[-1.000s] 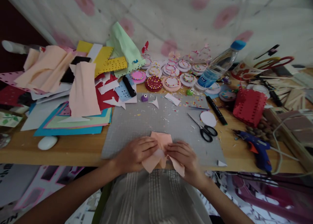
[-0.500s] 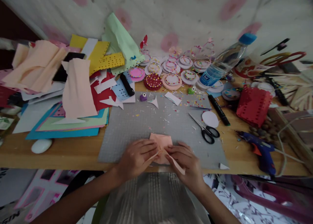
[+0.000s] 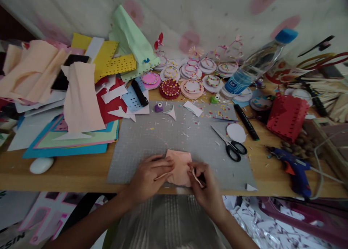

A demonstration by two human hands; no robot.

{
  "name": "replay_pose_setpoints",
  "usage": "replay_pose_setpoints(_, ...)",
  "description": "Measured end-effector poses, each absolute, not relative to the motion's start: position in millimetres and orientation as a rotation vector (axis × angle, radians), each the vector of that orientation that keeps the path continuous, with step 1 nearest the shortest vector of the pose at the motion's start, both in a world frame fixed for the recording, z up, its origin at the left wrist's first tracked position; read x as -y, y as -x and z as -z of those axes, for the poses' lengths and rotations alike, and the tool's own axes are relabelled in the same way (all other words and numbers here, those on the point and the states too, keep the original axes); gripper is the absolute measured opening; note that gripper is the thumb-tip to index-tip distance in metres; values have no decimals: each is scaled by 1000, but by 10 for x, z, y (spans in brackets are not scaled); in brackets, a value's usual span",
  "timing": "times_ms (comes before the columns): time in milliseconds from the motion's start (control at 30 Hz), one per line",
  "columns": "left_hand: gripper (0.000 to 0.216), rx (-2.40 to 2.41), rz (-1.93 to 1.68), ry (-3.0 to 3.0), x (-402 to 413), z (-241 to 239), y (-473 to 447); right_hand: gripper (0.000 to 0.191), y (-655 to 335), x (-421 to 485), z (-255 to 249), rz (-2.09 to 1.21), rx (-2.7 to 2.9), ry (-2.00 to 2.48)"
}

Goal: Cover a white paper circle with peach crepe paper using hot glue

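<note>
A small piece of peach paper lies between my hands at the near edge of the grey cutting mat. My left hand is closed on its left side, where an edge sticks up between thumb and fingers. At the right, my right hand pinches a folded or curled edge of the same paper. Black-handled scissors rest on the mat to the right, blades pointing away, beside a white paper circle.
Coloured sheets and a large peach piece are stacked left. Several round paper decorations line the back. A tilted water bottle, a marker, a red paper box and a blue glue gun stand or lie right.
The peach paper is now spread flatter in its middle. My right hand has moved slightly right with its edge, its fingers more curled. The view has shifted a little.
</note>
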State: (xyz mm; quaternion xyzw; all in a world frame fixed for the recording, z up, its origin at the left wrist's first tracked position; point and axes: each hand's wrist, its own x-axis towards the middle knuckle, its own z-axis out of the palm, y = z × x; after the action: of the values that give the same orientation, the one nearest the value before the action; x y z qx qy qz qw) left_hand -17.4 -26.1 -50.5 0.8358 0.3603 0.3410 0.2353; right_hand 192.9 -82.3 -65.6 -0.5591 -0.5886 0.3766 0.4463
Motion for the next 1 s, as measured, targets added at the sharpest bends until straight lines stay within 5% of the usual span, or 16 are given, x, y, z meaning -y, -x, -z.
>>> replay_pose_setpoints(367,35,-991,-769,-2285,273,451,242,22,-1911,787,596,-701,1622,1338)
replay_pose_setpoints(600,26,-786,-629,-2820,289,409,257,21,-1937,808,592,-493,1835,1396)
replay_pose_setpoints(867,36,-690,-354,-2950,212,375,345,32,-1932,793,537,-513,1789,1528)
replay_pose_setpoints(1000,37,-688,-321,-2928,203,428,368,47,-2010,861,496,-252,2060,1444)
